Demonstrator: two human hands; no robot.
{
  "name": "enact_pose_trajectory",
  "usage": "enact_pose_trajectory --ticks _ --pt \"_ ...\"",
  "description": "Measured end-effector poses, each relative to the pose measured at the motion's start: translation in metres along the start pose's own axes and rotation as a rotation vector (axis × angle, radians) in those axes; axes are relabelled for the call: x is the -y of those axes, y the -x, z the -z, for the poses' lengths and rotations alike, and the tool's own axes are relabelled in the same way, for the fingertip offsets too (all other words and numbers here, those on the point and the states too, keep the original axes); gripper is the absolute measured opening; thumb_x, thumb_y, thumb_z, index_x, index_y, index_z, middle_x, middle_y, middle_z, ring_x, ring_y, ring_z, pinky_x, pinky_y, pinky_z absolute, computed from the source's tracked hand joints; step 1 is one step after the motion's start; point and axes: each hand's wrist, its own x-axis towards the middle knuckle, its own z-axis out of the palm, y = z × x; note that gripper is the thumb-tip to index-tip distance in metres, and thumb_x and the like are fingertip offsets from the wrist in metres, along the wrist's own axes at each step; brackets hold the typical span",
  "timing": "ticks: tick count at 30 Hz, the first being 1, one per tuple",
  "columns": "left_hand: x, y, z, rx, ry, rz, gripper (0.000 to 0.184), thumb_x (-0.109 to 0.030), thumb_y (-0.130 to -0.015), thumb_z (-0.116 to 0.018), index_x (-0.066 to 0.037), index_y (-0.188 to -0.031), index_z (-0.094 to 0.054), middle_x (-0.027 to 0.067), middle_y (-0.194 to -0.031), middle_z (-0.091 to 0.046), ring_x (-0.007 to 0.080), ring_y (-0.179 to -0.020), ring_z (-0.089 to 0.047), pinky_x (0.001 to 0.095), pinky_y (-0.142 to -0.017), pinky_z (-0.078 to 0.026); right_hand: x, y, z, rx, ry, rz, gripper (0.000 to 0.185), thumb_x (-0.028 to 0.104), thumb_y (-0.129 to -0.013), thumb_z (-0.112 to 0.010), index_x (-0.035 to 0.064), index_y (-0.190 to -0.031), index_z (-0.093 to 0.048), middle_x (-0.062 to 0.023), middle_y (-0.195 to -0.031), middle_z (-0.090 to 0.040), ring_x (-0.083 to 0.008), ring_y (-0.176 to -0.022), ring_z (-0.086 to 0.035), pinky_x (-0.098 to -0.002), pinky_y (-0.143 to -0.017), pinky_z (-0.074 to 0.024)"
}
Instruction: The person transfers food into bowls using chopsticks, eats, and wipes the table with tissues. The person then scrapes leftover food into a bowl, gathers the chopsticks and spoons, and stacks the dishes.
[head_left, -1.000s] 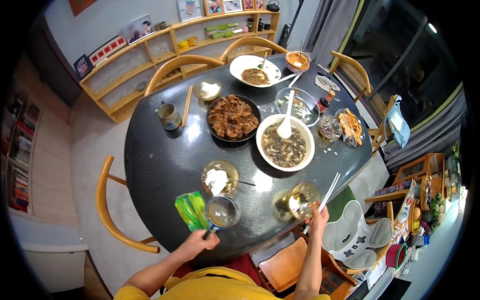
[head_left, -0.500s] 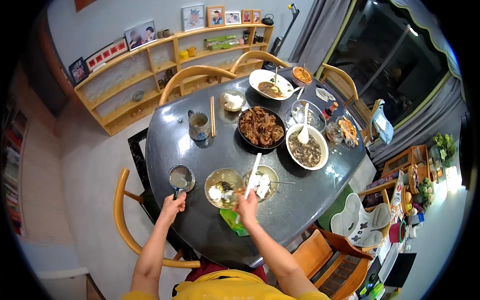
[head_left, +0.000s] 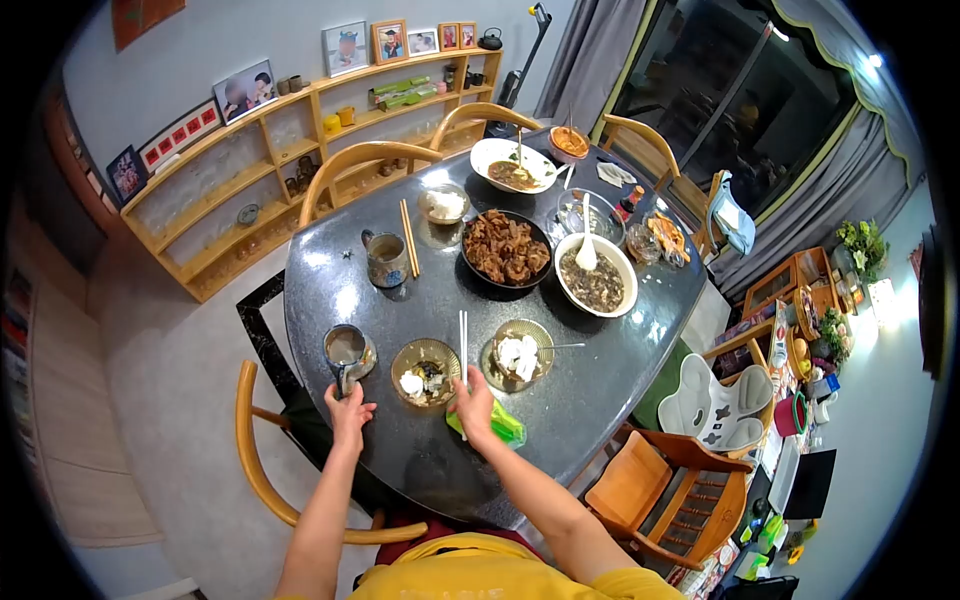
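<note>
And here's the change: the left hand point(head_left: 347, 412), wrapped around the handle of the patterned mug point(head_left: 362, 358) half a second ago, now has its fingers spread at the mug's six o'clock; whether a fingertip touches the handle, I can't tell. The mug stands on the dark table point(head_left: 420, 455) at about nine o'clock from the amber glass bowl point(head_left: 428, 350) of leftover rice. Over to the right hand point(head_left: 474, 404), which was across that bowl with slanted white chopsticks point(head_left: 463, 345); it's now at the bowl's four o'clock, fingers pinching the pair, tips swung to twelve. The two bowls, overlapping in view earlier, show a clear gap, the second amber bowl point(head_left: 541, 362) sitting at three o'clock from the first, a thin utensil handle point(head_left: 567, 346) jutting towards its three. The green packet point(head_left: 508, 428) shows more fully at the right hand's four o'clock, but the hand covers its left end and its print can't be read. Hard to make out: the dark scraps beside the rice, and whether the chopsticks rest on the table. Both yellow sleeves point(head_left: 632, 583) are cut off at the bottom edge.
</note>
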Motion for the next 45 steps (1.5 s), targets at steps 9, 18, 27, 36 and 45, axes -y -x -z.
enact_pose_trajectory --ticks 9,18,27,36,45 --pt "0.052 0.076 -0.010 0.314 -0.084 0.149 0.049 -0.023 -0.084 -0.059 -0.003 -0.120 -0.032 0.0131 -0.089 -0.055 0.0179 -0.071 -0.058 0.0263 -0.059 -0.047 -0.019 0.040 0.078 0.001 0.067 0.245 0.039 0.008 -0.085 -0.054 0.0010 -0.122 -0.045 -0.0037 -0.073 -0.060 -0.0042 -0.045 -0.042 -0.0206 -0.040 -0.0355" --pt "0.070 0.134 -0.013 0.468 -0.168 0.153 0.035 -0.021 -0.086 -0.056 -0.001 -0.111 -0.041 0.0114 -0.091 -0.055 0.0162 -0.075 -0.057 0.0257 -0.064 -0.046 -0.041 0.048 0.157 -0.106 0.075 0.213 0.032 0.016 -0.087 -0.053 0.0005 -0.115 -0.054 0.0007 -0.064 -0.052 -0.0057 -0.054 -0.046 -0.0198 -0.048 -0.0376" --pt "0.065 0.176 -0.013 0.532 -0.167 0.193 0.028 -0.020 -0.089 -0.051 -0.002 -0.109 -0.043 0.0117 -0.093 -0.056 0.0163 -0.079 -0.057 0.0261 -0.068 -0.047 -0.008 0.070 0.168 0.133 -0.441 -0.282 0.025 0.022 -0.092 -0.045 0.0060 -0.109 -0.052 0.0011 -0.061 -0.043 -0.0053 -0.039 -0.032 -0.0188 -0.033 -0.0237" --pt "0.060 0.207 0.001 0.476 -0.041 0.216 0.026 -0.018 -0.089 -0.052 -0.001 -0.107 -0.045 0.0113 -0.091 -0.056 0.0171 -0.078 -0.057 0.0262 -0.067 -0.047 -0.004 0.079 0.143 0.231 -0.382 -0.305 0.023 0.021 -0.090 -0.048 0.0060 -0.106 -0.054 0.0021 -0.057 -0.039 -0.0045 -0.038 -0.030 -0.0183 -0.033 -0.0223" --pt "0.044 0.200 0.040 0.545 0.102 0.268 0.020 -0.016 -0.090 -0.049 -0.004 -0.106 -0.047 0.0119 -0.091 -0.058 0.0200 -0.081 -0.058 0.0299 -0.071 -0.048 0.005 0.109 0.109 0.176 -0.532 -0.308 0.016 0.024 -0.091 -0.047 0.0076 -0.093 -0.049 0.0023 -0.054 -0.035 -0.0057 -0.037 -0.027 -0.0202 -0.033 -0.0198"
